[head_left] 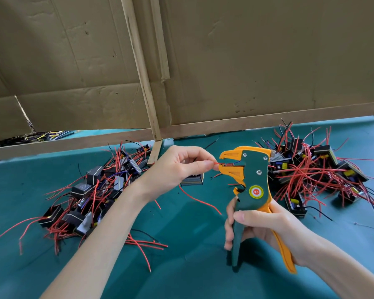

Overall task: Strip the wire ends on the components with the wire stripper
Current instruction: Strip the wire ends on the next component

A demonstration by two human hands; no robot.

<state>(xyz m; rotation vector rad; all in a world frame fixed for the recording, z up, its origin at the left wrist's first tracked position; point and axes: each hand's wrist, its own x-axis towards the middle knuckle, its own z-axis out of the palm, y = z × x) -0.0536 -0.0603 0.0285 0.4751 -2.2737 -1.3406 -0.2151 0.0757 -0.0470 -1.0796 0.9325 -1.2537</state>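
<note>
I've got the L hand (pixel 177 167) mid-frame, its thumb and index fingers (pixel 200 164) pinching a red wire (pixel 216 163) close to the end. The wire tip sits between the orange jaws of the stripper (pixel 253 180), at the left side of its head. A black component (pixel 191 180) hangs just under that hand, partly hidden by it.

The R hand (pixel 263 225), lower right of centre, has its fingers (pixel 229 229) curled round both stripper handles. The tool stands upright with its head pointing left. I can't tell how hard the handles are squeezed.

On the teal counter (pixel 181 266), the L pile (pixel 95 190) of components w/ red wires lies at mid-left. The R pile (pixel 315 169) lies at mid-right, behind the stripper. Cardboard (pixel 246 61) w/ wooden strips fills the top half.
</note>
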